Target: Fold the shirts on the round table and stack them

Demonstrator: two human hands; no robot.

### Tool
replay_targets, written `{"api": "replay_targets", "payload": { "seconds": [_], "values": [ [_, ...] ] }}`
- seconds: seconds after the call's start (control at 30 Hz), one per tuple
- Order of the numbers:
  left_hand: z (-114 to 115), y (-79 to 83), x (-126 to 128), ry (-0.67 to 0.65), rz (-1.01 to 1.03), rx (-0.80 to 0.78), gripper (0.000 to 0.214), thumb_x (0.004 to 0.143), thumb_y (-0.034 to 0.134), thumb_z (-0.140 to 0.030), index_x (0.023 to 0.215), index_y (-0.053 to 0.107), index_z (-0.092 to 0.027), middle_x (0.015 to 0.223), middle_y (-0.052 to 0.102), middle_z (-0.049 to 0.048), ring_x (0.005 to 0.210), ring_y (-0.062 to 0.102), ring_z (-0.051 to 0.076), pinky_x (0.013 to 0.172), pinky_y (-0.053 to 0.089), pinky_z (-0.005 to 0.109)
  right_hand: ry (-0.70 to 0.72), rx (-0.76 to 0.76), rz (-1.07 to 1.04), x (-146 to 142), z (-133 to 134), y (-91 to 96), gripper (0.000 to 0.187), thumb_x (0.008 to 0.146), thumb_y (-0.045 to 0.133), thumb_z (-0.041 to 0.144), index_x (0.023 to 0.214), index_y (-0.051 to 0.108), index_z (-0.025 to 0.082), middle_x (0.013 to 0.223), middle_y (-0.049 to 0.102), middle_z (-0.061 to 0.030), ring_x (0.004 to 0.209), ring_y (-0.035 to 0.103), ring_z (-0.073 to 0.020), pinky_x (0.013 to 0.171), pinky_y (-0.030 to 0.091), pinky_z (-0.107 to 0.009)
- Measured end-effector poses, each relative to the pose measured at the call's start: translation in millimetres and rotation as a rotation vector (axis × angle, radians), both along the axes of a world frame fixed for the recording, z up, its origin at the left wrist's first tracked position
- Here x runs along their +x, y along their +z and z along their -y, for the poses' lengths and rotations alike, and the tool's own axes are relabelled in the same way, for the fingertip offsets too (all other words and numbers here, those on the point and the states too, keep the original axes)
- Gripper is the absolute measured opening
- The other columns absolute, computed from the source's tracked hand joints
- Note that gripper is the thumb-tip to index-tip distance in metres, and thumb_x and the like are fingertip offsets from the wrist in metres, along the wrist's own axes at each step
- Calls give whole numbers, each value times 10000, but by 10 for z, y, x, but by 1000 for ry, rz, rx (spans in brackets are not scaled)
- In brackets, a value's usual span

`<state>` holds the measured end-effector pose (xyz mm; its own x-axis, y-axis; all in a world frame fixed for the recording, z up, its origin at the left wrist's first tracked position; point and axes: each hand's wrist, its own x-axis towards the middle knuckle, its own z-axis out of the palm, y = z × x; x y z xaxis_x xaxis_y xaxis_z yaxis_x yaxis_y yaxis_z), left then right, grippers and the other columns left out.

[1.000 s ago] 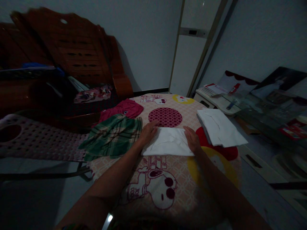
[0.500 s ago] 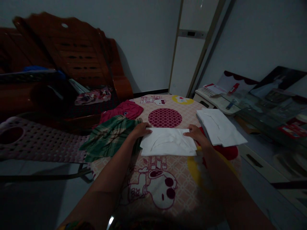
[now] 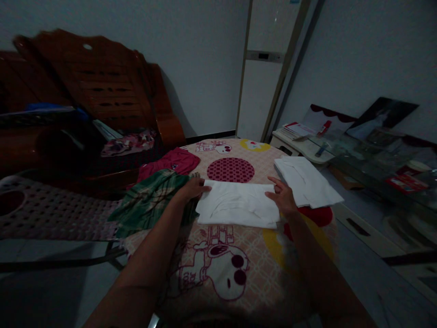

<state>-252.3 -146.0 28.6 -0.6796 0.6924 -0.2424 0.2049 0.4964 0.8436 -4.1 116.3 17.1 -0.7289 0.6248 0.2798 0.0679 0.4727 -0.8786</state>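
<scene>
A folded white shirt (image 3: 239,207) lies flat in front of me on a round table with a patterned cloth (image 3: 259,273). My left hand (image 3: 195,187) pinches its far left corner, thumb on top and fingers at the edge. At the far right corner, my right hand (image 3: 282,195) has its index finger raised and its thumb apart, over the shirt's edge. It is open; whether the thumb touches the fabric I cannot tell. To the right lies a stack of folded white garments (image 3: 307,181).
Left of the shirt lie a green plaid garment (image 3: 153,196) and a dark pink garment (image 3: 170,161). A woven chair (image 3: 68,209) and a carved wooden sofa (image 3: 102,86) stand on the left. A glass-topped cabinet (image 3: 368,159) runs along the right.
My right hand has loosened from the shirt's far right corner, and its fingers have spread. My left hand still grips the left corner. The whole view has shifted slightly.
</scene>
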Motion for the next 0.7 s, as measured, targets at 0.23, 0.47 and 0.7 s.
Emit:
{"api": "replay_targets", "payload": {
  "seconds": [0.23,0.47,0.7],
  "values": [
    [-764,596,118,-49,-199,40,111,811,650,-246,862,648,-147,505,571,-35,421,507,109,462,374,207,-143,-39,-128,536,-13,297,518,679,761,380,1124,716,117,556,251,108,493,242,-76,470,199,-225],
    [-2029,1010,498,-80,-316,348,78,861,597,-169,905,643,-124,703,669,20,645,653,130,677,508,255,-543,95,-332,887,-192,510,397,648,751,348,967,704,115,552,311,101,470,290,-70,451,224,-211],
    [-2897,1246,765,-173,-582,436,223,864,534,-113,1044,664,-96,994,719,115,999,649,207,946,451,326,-760,173,-426,929,-391,542,404,667,717,338,996,672,107,598,400,73,493,360,-87,475,305,-224]
  ]
}}
